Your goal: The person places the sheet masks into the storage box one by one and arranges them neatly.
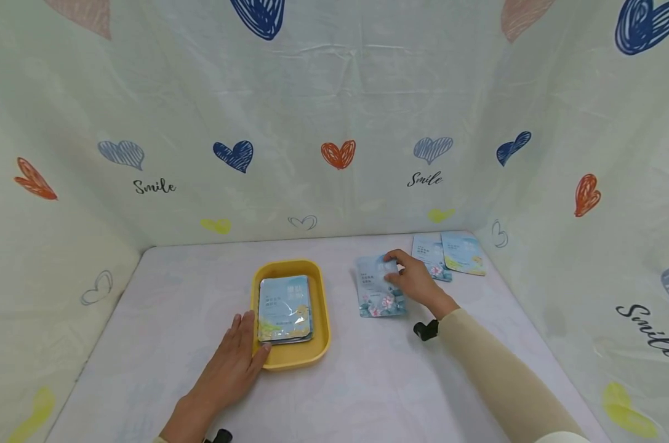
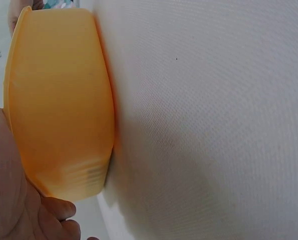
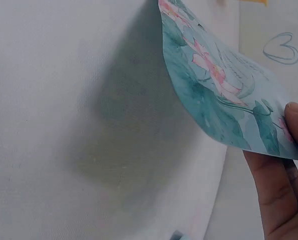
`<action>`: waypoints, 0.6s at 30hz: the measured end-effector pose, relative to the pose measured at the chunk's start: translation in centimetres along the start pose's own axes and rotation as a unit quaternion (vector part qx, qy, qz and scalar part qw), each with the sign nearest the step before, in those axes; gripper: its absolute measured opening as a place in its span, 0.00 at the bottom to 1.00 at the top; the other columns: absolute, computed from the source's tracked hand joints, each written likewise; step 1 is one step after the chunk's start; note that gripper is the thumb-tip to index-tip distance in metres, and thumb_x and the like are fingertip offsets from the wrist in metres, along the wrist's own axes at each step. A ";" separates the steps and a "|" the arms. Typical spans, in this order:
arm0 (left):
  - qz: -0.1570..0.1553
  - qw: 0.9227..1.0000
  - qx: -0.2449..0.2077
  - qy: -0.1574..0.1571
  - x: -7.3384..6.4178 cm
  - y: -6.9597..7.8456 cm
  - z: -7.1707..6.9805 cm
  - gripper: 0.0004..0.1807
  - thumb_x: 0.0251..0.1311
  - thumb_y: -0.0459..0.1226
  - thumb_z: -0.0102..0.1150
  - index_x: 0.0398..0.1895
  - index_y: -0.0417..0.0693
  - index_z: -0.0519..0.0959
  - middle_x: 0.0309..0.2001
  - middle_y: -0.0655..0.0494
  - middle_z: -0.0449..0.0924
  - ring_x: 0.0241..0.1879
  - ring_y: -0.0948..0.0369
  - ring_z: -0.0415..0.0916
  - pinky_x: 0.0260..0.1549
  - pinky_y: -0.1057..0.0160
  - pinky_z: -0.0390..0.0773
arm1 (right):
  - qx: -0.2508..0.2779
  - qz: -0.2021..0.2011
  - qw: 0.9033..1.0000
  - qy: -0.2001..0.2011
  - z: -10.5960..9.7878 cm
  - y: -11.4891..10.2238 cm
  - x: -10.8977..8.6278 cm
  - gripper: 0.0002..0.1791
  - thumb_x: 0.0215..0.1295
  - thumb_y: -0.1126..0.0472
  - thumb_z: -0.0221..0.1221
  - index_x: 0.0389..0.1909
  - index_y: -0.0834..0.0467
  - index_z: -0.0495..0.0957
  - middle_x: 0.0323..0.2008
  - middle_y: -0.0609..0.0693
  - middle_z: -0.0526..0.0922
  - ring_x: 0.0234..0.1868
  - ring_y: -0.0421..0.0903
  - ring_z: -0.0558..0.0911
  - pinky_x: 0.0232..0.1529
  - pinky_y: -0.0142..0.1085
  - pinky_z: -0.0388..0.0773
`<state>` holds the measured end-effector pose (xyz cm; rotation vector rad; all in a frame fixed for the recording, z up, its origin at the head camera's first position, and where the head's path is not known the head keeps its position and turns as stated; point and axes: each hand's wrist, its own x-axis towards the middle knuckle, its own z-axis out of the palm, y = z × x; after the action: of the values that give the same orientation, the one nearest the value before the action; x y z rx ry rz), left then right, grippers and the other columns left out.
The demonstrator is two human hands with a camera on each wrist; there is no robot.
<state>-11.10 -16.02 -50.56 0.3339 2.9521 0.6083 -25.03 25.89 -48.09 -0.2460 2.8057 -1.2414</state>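
My right hand (image 1: 417, 284) pinches the upper right edge of a flat light-blue packet (image 1: 375, 292) printed with pink flowers. In the right wrist view the packet (image 3: 216, 95) bends slightly above the white surface, with thumb and fingers on opposite faces. A yellow plastic tray (image 1: 292, 355) stands in the middle, holding a small stack of light-blue packets (image 1: 283, 307). My left hand (image 1: 229, 363) rests against the tray's left side, fingers straight and thumb near its front corner. The left wrist view shows the tray's outer wall (image 2: 63, 100) beside that hand (image 2: 13, 185).
Two more packets lie at the back right: a flowered one (image 1: 431, 255) partly overlapped by a yellow-edged one (image 1: 463, 253). A white cloth (image 1: 362, 394) covers the table. Heart-printed curtains (image 1: 334, 92) enclose the back and both sides.
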 end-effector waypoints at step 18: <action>-0.003 1.000 0.003 -0.004 0.1 -0.1 0.1 0.46 0.83 0.55 0.41 0.84 0.30 0.40 0.84 0.32 0.46 0.84 0.37 0.38 0.80 0.36 0.52 | 0.117 0.051 0.991 0.039 0.8 0.7 0.1 0.18 0.74 0.62 0.65 0.62 0.51 0.77 0.71 0.61 0.75 0.65 0.59 0.78 0.47 0.44 0.84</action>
<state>-11.23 -16.04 -50.69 0.3279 2.9473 0.5978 -25.11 25.80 -49.13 -0.0400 2.6617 -1.5679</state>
